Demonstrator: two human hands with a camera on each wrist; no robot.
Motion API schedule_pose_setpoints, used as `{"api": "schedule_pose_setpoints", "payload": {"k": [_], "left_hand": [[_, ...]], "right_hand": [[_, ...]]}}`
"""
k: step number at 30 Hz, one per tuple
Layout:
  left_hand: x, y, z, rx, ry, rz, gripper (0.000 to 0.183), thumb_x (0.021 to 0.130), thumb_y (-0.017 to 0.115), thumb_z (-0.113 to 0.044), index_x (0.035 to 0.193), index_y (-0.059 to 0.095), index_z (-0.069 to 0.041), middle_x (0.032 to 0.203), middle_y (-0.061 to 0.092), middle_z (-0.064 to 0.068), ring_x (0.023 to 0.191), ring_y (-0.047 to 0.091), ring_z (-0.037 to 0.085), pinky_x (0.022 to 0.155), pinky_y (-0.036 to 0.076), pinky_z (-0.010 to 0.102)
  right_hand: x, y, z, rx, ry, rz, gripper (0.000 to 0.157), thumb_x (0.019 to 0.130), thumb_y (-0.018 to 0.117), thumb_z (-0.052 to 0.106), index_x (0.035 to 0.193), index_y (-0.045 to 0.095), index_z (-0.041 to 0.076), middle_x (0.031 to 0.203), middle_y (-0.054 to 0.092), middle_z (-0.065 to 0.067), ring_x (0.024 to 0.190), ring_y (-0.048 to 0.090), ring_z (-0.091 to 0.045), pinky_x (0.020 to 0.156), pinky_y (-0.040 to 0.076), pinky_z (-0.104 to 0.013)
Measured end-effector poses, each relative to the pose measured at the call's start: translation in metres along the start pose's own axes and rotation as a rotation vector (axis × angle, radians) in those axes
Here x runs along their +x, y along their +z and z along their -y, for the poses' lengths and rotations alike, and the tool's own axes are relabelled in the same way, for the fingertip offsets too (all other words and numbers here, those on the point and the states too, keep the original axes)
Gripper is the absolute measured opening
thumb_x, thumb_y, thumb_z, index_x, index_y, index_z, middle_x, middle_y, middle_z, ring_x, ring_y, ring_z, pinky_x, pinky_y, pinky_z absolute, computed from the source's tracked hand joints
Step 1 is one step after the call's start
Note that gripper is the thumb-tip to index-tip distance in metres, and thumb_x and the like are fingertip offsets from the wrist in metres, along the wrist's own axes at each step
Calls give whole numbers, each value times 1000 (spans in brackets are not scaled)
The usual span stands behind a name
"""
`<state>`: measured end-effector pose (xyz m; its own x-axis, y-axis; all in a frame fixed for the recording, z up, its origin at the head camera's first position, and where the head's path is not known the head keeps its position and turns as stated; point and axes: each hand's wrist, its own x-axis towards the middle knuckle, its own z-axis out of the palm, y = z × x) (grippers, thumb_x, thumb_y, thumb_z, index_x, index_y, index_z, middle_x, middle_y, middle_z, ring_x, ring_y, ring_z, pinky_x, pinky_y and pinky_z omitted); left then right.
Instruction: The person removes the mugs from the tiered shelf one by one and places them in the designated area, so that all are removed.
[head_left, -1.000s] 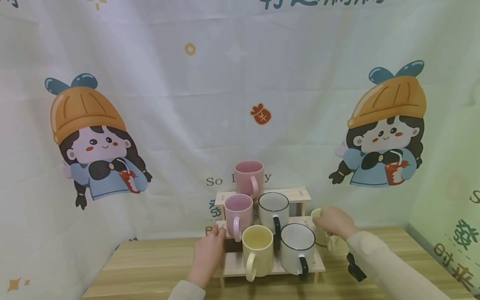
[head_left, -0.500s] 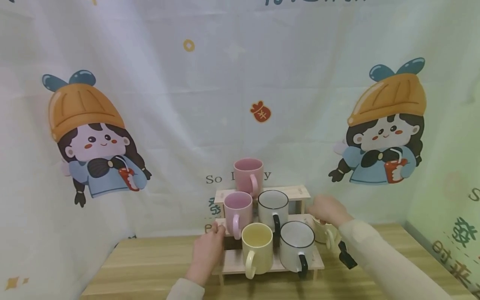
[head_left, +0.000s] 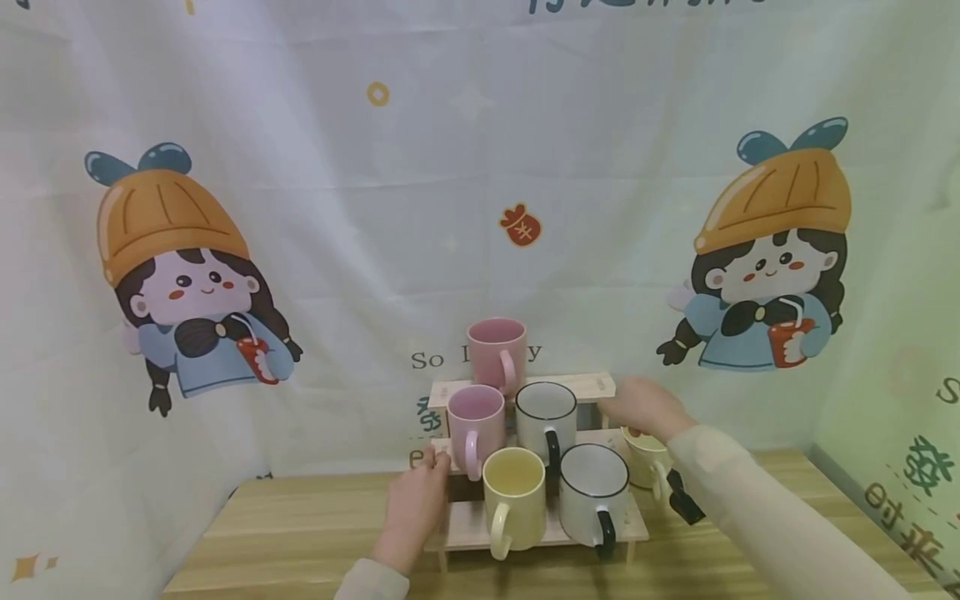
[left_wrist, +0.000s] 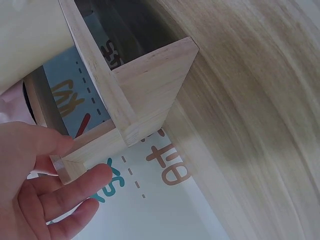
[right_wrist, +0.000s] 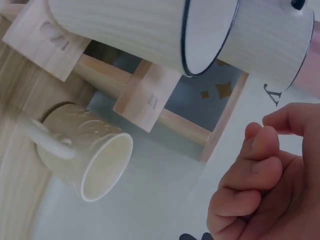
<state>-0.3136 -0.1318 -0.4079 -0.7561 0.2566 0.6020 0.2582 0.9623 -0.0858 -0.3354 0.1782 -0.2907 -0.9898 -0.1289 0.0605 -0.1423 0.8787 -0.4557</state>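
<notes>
My left hand (head_left: 416, 504) grips the left end of a middle shelf on a three-tier wooden stand (head_left: 465, 525); in the left wrist view, thumb and fingers pinch the corner of the wood (left_wrist: 74, 171). My right hand (head_left: 647, 410) is beside the stand's upper right end, fingers loosely curled and holding nothing, as the right wrist view shows. Below it, a cream mug (head_left: 643, 465) stands on the table, partly behind the right forearm. On the stand are a pink mug (head_left: 487, 358) on top, a lilac mug (head_left: 472, 429) and white mug (head_left: 543, 421) midway, and a yellow mug (head_left: 517, 500) and black-rimmed white mug (head_left: 592, 504) below.
A wooden table (head_left: 300, 525) bears the stand. Behind it hangs a printed cloth backdrop (head_left: 375, 250) with cartoon figures. A black handle (head_left: 684, 500) shows beside the right sleeve, its body mostly hidden.
My right hand has moved left and up from the cream mug's rim toward the stand's top shelf, leaving the mug on the table. The left hand keeps its hold.
</notes>
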Motion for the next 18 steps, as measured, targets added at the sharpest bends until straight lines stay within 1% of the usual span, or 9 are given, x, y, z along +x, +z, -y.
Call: {"api": "schedule_pose_setpoints", "payload": {"k": [1, 2, 4, 6, 7, 9, 11, 15, 18], "left_hand": [[0, 0, 0, 1, -3, 5, 20, 74, 69, -5, 89, 56, -5, 113, 68, 19, 49, 57, 27, 37, 44, 35], [0, 1, 0, 2, -6, 13, 19, 75, 69, -5, 90, 57, -6, 113, 68, 19, 49, 57, 27, 37, 44, 35], [-1, 1, -1, -1, -14, 30, 19, 76, 68, -6, 93, 58, -6, 114, 67, 19, 49, 57, 26, 37, 44, 34], [-1, 0, -1, -4, -22, 51, 19, 77, 67, -7, 95, 59, -6, 116, 67, 19, 49, 57, 26, 36, 44, 33], [-1, -1, -1, -7, -24, 60, 19, 78, 67, -7, 96, 59, -6, 116, 66, 19, 50, 57, 26, 36, 44, 33], [0, -2, -1, -13, -30, 75, 20, 78, 67, -7, 96, 60, -6, 117, 66, 20, 51, 59, 26, 37, 45, 33], [1, -2, -1, -14, -33, 80, 19, 78, 67, -7, 96, 60, -6, 118, 65, 20, 53, 60, 27, 38, 46, 33], [0, -2, -1, -19, -37, 69, 17, 79, 67, -6, 94, 60, -6, 118, 65, 20, 54, 61, 28, 39, 47, 34], [0, -1, -1, -22, -34, 54, 16, 79, 66, -5, 94, 60, -6, 117, 66, 20, 55, 61, 28, 39, 47, 35]], "right_hand": [[0, -1, 2, -5, 5, 2, 40, 94, 47, 29, 121, 60, 3, 60, 49, -2, 41, 38, -10, 40, 30, -20], [0, -1, 4, -15, 11, 4, 36, 93, 47, 28, 113, 64, 2, 58, 48, -1, 42, 38, -10, 41, 30, -21], [-1, -3, 8, -39, 21, 3, 31, 91, 48, 27, 86, 66, 3, 51, 46, 2, 41, 39, -10, 43, 32, -22], [-1, -4, 13, -71, 23, 4, 33, 90, 48, 25, 64, 58, 8, 46, 43, 4, 42, 41, -11, 46, 33, -23], [-1, -4, 15, -87, 25, 4, 35, 89, 48, 25, 57, 53, 10, 44, 41, 4, 42, 40, -11, 47, 33, -23], [0, -5, 19, -90, 31, 2, 38, 89, 47, 25, 53, 48, 13, 44, 41, 4, 43, 41, -12, 49, 34, -24], [1, -7, 23, -88, 37, -2, 37, 89, 47, 25, 54, 48, 13, 46, 42, 4, 44, 42, -13, 49, 34, -25], [2, -9, 30, -64, 38, -15, 34, 90, 47, 25, 59, 50, 11, 51, 44, 2, 46, 43, -12, 48, 35, -24], [3, -10, 33, -49, 40, -16, 34, 91, 47, 24, 60, 51, 10, 52, 44, 2, 44, 42, -11, 47, 35, -23]]}}
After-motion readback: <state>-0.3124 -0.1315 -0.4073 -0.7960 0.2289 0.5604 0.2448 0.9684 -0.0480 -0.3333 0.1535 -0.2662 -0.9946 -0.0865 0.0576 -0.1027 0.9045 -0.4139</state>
